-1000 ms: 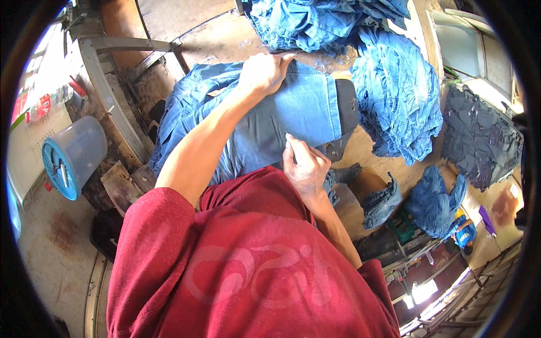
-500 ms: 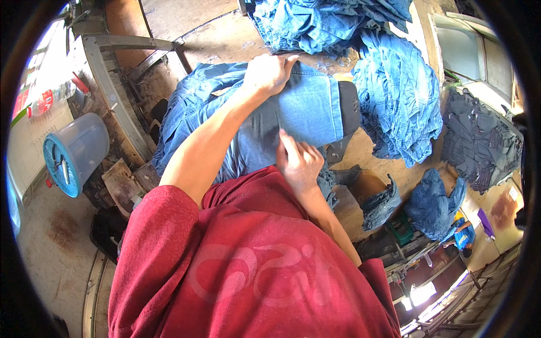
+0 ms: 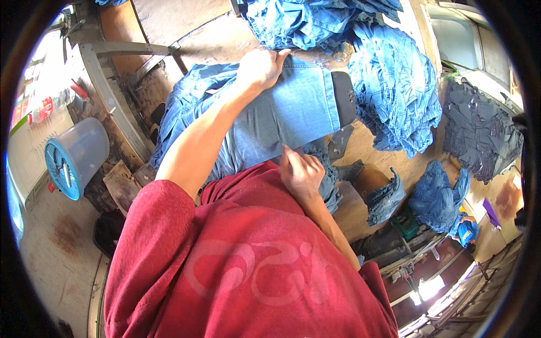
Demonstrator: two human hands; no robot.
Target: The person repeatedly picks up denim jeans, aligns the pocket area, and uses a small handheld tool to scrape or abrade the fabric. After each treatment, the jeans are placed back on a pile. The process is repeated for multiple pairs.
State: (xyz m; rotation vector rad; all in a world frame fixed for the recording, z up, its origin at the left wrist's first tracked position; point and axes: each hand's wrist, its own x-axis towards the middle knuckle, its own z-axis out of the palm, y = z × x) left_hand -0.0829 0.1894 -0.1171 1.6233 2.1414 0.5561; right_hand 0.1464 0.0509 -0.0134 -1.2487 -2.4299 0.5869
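A blue denim trouser leg (image 3: pixel 304 96) is drawn over a dark board (image 3: pixel 344 97), whose end with small holes sticks out past the hem. My left hand (image 3: pixel 262 69) is closed on the leg's far edge, its thumb pointing right; the fingertips are hidden. At the near edge, close to my body, my right hand (image 3: pixel 303 172) is curled, thumb and forefinger pinching the denim. The rest of the garment lies bunched to the left, under my left forearm.
Heaped blue denim (image 3: pixel 394 90) lies right of the board, with another pile (image 3: pixel 304 22) beyond it. Dark garments (image 3: pixel 482 132) are stacked at far right. A clear bucket with a blue lid (image 3: pixel 84 155) is at left. Another person (image 3: pixel 466 230) appears small at lower right.
My right hand has moved slightly nearer my body, from lying on the denim with a finger extended to the leg's near edge, its fingers now curled. My left hand keeps its hold.
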